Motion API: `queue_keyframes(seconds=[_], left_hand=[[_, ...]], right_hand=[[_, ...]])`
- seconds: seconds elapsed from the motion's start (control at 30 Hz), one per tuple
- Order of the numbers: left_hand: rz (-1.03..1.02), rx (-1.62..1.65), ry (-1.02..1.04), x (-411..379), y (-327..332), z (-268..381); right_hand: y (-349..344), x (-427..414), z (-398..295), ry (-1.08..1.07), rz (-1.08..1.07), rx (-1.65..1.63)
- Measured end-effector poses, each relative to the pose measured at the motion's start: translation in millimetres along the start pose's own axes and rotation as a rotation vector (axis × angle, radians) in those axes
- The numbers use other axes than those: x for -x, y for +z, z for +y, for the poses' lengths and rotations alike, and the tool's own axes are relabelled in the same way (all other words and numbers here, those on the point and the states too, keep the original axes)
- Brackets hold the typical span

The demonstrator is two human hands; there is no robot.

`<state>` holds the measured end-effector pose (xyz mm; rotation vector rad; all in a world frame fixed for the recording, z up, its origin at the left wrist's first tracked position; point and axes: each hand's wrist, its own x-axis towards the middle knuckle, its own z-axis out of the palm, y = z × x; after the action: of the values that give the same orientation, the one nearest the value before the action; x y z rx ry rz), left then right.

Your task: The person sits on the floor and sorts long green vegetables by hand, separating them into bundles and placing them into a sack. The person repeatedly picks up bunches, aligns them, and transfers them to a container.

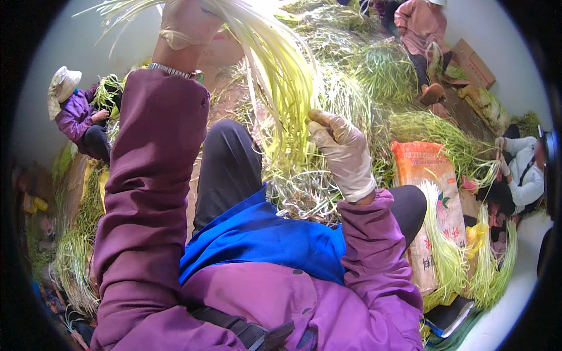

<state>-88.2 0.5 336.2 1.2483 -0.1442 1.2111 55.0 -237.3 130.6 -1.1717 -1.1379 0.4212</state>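
A bunch of long pale yellow-green leaves (281,87), which look like blanched garlic leaves or chives, hangs in front of me. My left hand (191,22), thinly gloved and raised at the top edge, grips the bunch near its whitish end; its fingers are partly cut off by the frame and washed out by glare. Lower down, my right hand (344,151) in a whitish glove has its fingers curled and pinched at the right side of the hanging leaves. Beneath lies a heap of loose stalks and dry trimmings (303,193), beside my bent knees and blue apron (263,237).
Sorted bunches (448,245) lie on a printed orange-and-white sack (412,162) at my right. A large heap of greens (382,66) spreads ahead. One person (79,109) sits at far left, another (423,30) at upper right, and a third (522,175) at right. A cardboard box (472,63) stands behind.
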Motion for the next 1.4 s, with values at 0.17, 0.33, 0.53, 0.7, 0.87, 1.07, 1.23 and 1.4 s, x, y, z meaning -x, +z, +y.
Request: queue_keyframes(seconds=[0.17, 0.33, 0.53, 0.7, 0.87, 1.07, 1.23, 1.4], left_hand=[[0.045, 0.163, -0.049, 27.4, 3.0, -33.4], [0.061, 0.343, -0.176, 35.7, 9.6, -46.8], [0.203, 0.257, -0.116, 38.6, 15.4, -63.3], [0.166, 0.293, -0.135, 47.1, 19.1, -72.8], [0.144, 0.236, -0.135, 63.8, 28.3, -76.8], [0.194, 0.22, -0.173, 75.3, 31.2, -78.7], [0.409, 0.182, -0.12, 92.2, 38.1, -89.6], [0.32, 0.244, -0.171, 106.1, 43.2, -91.0]], right_hand=[[14.5, -2.5, 4.9, -0.24, 0.032, 0.52], [6.6, -4.3, 8.9, 0.056, -0.036, 0.648], [9.0, -6.3, 6.7, 0.084, 0.041, 0.098], [15.2, -6.8, 6.6, -0.012, 0.044, 0.291], [6.4, -4.7, -15.4, -0.063, 0.131, 0.261], [14.3, 0.6, -26.8, -0.144, 0.013, 0.573], [28.1, -1.8, -9.1, -0.237, 0.046, 0.878], [26.4, -5.4, 2.3, -0.207, 0.055, 0.923]])
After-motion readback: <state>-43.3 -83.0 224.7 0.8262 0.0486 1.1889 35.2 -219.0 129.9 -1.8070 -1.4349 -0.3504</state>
